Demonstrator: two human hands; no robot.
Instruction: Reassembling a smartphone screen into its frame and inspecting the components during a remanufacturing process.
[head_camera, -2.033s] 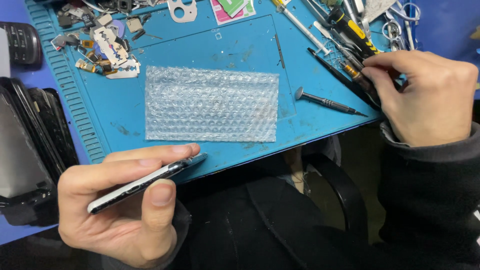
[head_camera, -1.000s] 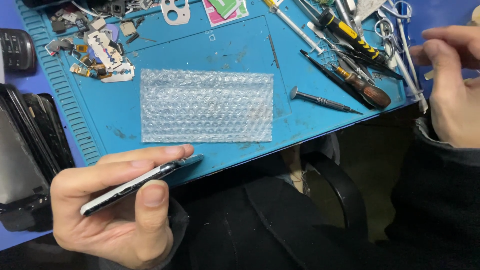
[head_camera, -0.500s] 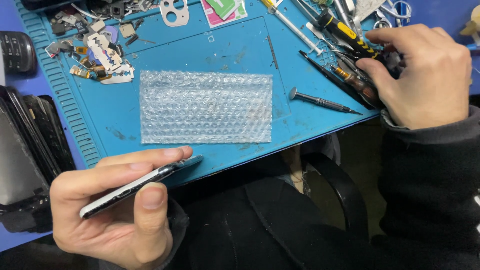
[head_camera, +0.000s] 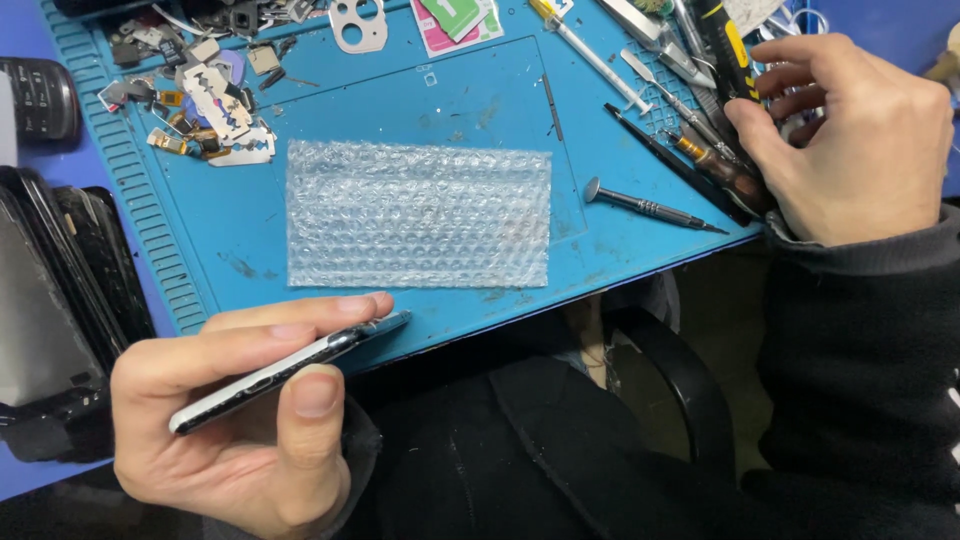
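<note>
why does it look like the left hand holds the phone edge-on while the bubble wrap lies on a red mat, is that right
Not quite: the mat is blue, not red, as the head view shows. The rest holds: the left hand holds the phone edge-on, and the bubble wrap lies on the mat.

A slim silver-edged phone (head_camera: 290, 368) lies edge-on, tilted, below the blue mat's near edge.
</note>
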